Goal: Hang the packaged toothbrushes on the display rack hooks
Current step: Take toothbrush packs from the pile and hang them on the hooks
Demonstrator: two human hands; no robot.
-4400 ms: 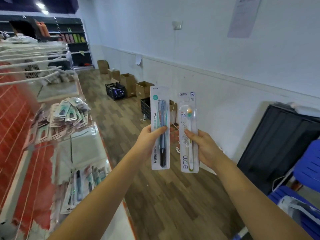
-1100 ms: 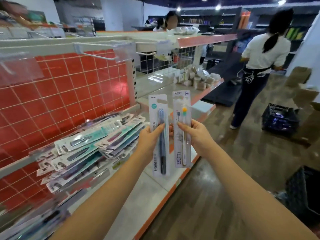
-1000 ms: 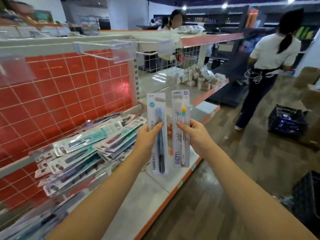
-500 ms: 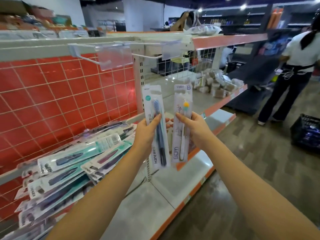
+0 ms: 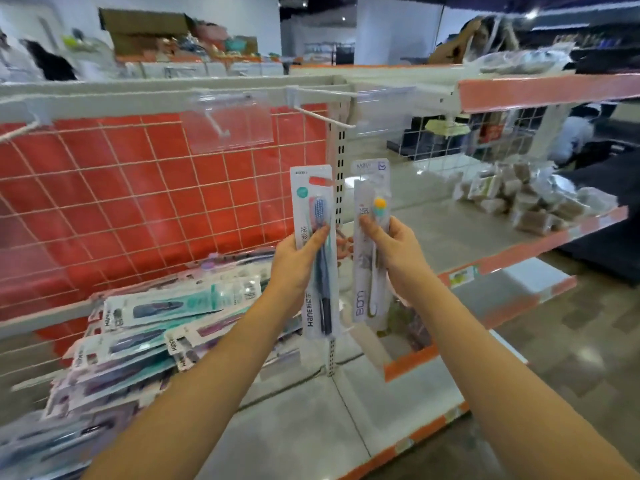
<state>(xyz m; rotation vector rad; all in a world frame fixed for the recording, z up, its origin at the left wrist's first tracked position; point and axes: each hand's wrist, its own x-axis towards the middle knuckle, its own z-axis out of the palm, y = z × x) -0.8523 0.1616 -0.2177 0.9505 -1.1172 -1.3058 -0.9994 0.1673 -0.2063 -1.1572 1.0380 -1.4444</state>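
Note:
My left hand [image 5: 296, 268] grips a packaged toothbrush with a dark blue handle [image 5: 317, 216], held upright. Beside it, my right hand [image 5: 398, 258] holds a second pack with a white brush and orange head [image 5: 370, 181]. Both packs are raised in front of the red wire-grid rack [image 5: 138, 202]. White hooks stick out from the top rail: one [image 5: 216, 124] behind a clear price tag holder, another [image 5: 325, 117] up and slightly right of the left pack. Neither pack touches a hook.
A heap of packaged toothbrushes [image 5: 149, 327] lies on the shelf at lower left. Small wrapped brown packs [image 5: 533, 199] are piled on the orange-edged shelf [image 5: 519, 251] to the right. A grey lower shelf [image 5: 329, 420] juts out under my arms. Wood floor runs along the right.
My view has swung left from the aisle and moved closer to the red rack. Both packs stay upright in my hands and sit nearer the hooks; the person in white is out of view.

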